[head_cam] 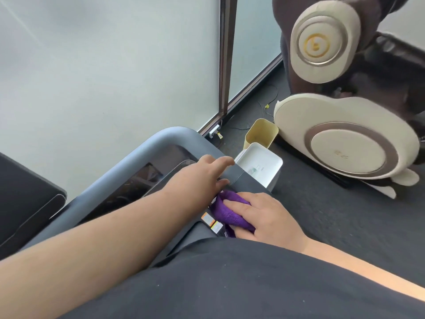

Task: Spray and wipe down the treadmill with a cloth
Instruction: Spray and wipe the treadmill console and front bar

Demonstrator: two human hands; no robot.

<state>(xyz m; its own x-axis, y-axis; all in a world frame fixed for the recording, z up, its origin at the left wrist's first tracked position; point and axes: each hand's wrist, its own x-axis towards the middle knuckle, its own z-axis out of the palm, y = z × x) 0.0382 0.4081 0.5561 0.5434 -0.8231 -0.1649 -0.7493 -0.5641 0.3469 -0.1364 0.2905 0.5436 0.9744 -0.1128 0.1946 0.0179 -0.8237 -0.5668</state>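
- Right hand pressed flat over the bunched purple cloth, fingers curled around it in a loose but closed grip; cloth sitting on the dark side panel of the treadmill, just beside two small orange-and-white stickers.
- Left hand spread on the grey console edge, grip released, nothing held; fingertips reaching the panel's outer corner, probably for bracing.
- No spray bottle anywhere in view; impossible to tell whether the surface is wet. Risk of dry wiping, merely smearing dust instead of lifting it.
- Cloth wadded rather than folded flat: small contact patch, so likely streaks and missed strips along the panel seam.
- Stickers close to the wiping path: risk of catching a corner and peeling or soaking a label if rubbed hard.
- Glossy black display area beneath the left forearm: possible fingerprints or smudges from skin resting there, undoing any cleaning.
- Pressing on console controls with the bracing hand could trigger a button, should the machine be powered; power state not visible.
- White open bin and yellow bin on the floor just past the panel edge: a sweep carried too far could drop the cloth over the edge into or beside them.
- Leaning torso close to the frame: dark shirt brushing freshly wiped surfaces.
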